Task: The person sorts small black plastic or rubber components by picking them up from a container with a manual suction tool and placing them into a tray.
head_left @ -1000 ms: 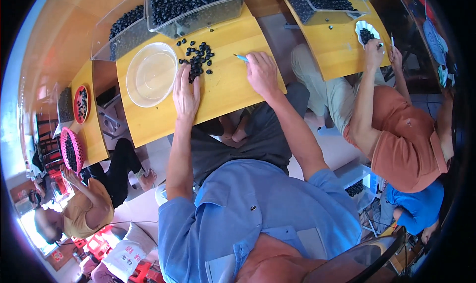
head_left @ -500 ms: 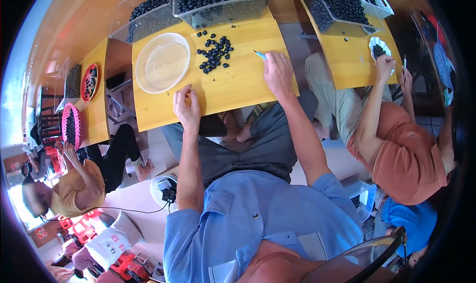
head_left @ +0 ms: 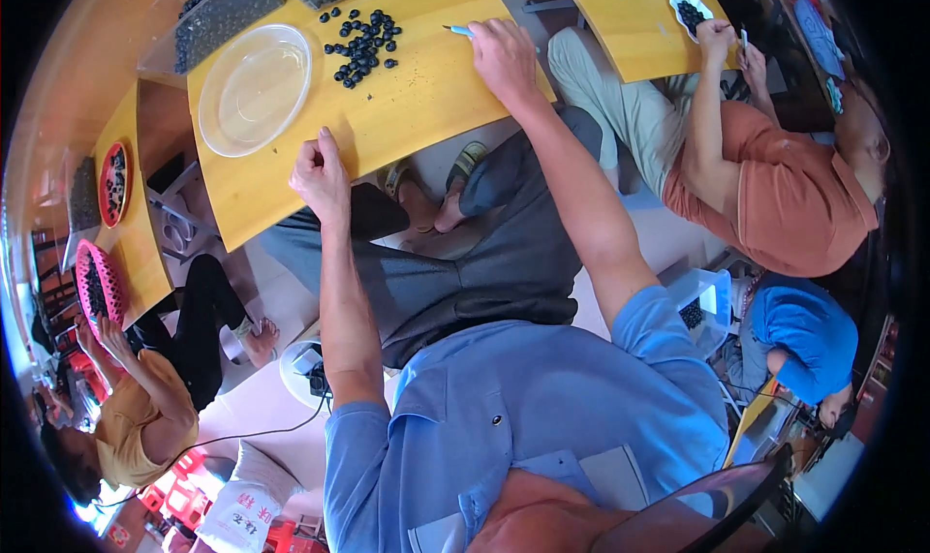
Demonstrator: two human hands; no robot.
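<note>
Yellow tabletop [head_left: 426, 88] with dark berries [head_left: 363, 40] and clear bowl [head_left: 254, 90]; right hand [head_left: 504, 54] grips a blue tool [head_left: 459, 31], left hand [head_left: 320, 175] loosely curled, holding nothing visible.

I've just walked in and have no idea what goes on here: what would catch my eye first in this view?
Probably the heap of small dark berries on the yellow table, just right of an empty clear plastic bowl. The person's right hand rests on the table holding a thin blue tool, and the left hand is pinched shut at the table's near edge. At the next table, a person in an orange shirt works beside a small white dish of berries.
</note>
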